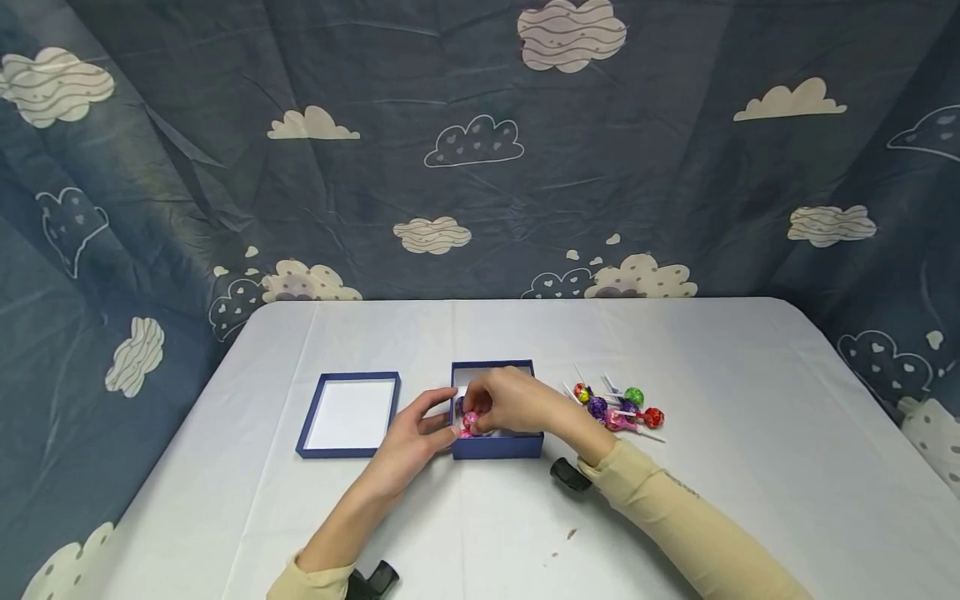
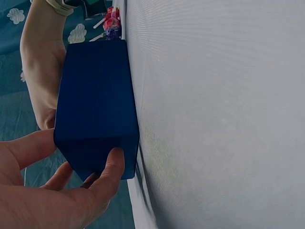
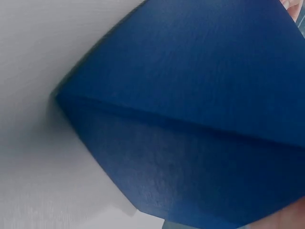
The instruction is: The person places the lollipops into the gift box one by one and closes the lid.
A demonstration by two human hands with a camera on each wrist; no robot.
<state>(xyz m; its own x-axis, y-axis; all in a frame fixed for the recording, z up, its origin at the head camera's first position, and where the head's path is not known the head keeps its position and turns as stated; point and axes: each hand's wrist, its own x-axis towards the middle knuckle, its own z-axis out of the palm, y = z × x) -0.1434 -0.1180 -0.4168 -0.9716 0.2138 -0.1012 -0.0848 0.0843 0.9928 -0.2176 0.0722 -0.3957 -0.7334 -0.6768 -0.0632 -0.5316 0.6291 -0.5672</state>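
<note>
A blue open-topped box [image 1: 497, 448] stands on the table, with several wrapped lollipops in its left part. My right hand [image 1: 517, 400] reaches over the rim and pinches a pink-wrapped lollipop [image 1: 470, 419] inside the box; its stick is mostly hidden. Against the box's left wall rest the extended fingers and thumb of my left hand [image 1: 412, 429]. The left wrist view shows those fingers [image 2: 112, 167] touching the box's end [image 2: 95, 90]. Only the outside of the box [image 3: 181, 124] fills the right wrist view, which hides the pinch.
Right of the box lies a loose pile of lollipops [image 1: 597, 407] in purple, red, green and pink wrappers, sticks pointing various ways. The blue-rimmed box lid [image 1: 351, 414], white inside, lies left of the box. A white cloth [image 1: 675, 517] covers the table; a cloud-patterned curtain [image 1: 480, 83] hangs behind.
</note>
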